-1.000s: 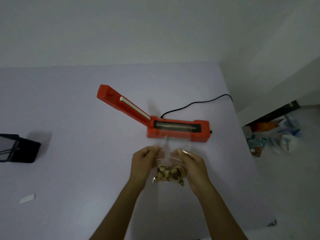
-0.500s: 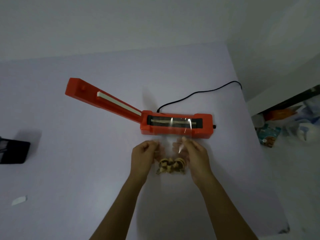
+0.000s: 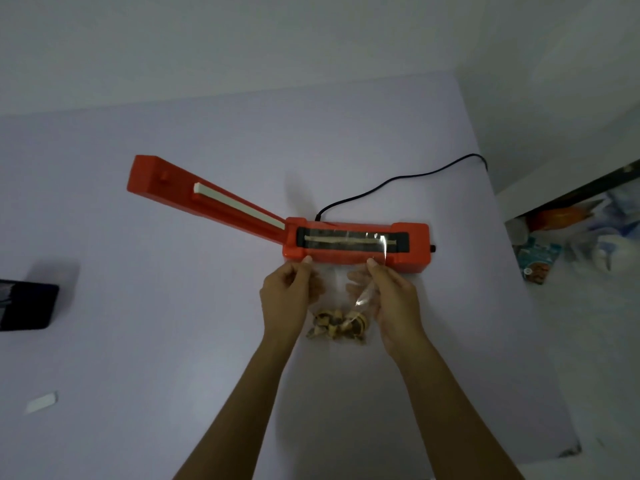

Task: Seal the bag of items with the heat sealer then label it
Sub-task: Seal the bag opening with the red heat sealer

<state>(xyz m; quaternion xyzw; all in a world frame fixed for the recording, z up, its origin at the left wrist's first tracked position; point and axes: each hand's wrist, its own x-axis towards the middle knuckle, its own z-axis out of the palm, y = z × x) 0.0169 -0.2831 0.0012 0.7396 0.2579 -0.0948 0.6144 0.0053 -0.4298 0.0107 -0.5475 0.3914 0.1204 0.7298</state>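
Forearms reach up from the lower edge, and between the two hands lies a clear plastic bag (image 3: 341, 289) on the pale table (image 3: 138, 341). It is thin and glossy, nearly invisible apart from a bright crease beside the right palm and a shiny fold at its upper right corner. Inside it, bunched at the closed end nearest the person, sits a small heap of tan and dark brown pieces (image 3: 337, 325); what they are cannot be told. The rest of the bag is flat and see-through.

The left hand (image 3: 285, 299) pinches the bag's left edge between thumb and curled fingers, and the right hand (image 3: 394, 303) pinches the right edge the same way, so the film is stretched flat between them. Both thumbs touch or nearly touch the front wall of the heat sealer (image 3: 356, 242).

Just beyond the fingertips, the bag's open end is draped over the sealer's black bed, covering the pale heating strip (image 3: 349, 241) across most of its length. The sealer is orange-red, with its lid arm (image 3: 204, 199) raised and swung away up and to the left of the grip, a white pressing bar along its underside.

Behind the sealer, a black power cord (image 3: 398, 181) curls off toward the table's far right edge. Far left of the hands lies a dark object (image 3: 27, 306), and nearer, a small white label (image 3: 41, 401).
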